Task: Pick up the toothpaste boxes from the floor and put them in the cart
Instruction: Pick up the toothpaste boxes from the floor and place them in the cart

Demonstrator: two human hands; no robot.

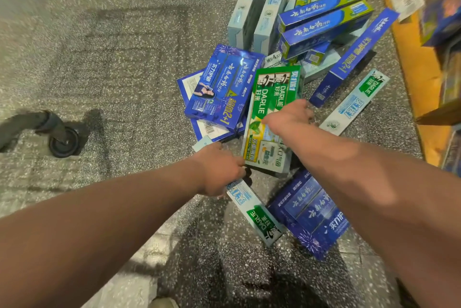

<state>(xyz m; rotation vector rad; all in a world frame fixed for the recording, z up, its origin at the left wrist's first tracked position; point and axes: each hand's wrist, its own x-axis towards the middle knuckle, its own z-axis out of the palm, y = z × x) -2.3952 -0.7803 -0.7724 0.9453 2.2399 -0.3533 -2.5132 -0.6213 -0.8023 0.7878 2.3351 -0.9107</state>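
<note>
1. The toothpaste boxes lay in a loose heap on the floor. Of the cart only a piece of frame and one wheel showed, at the left, so no box could be seen inside it.
2. The right hand rested on the green box, thumb spread across its face and fingers bent over its right edge. Whether they had closed on it could not be told.
3. The left hand lay across the slim pale box. Its fingers were hidden beneath it, so their hold could not be told either.
4. The green box sat tilted on top of other boxes, touching the blue pack on its left. Lifting it would probably let that pack slide off the ones below.
5. A wide, flat box held only by its edges in one hand could swing and drop back onto the heap.
6. The near corner of the green box was just beside the slim pale box. Pulling both at once might make them snag.
7. The shelf base stood close to the heap on the right, with a leaning blue box near it, so there was little room for an elbow.
8. Open floor lay between the heap and the wheel, which looked the easier way to carry a box across.
</note>
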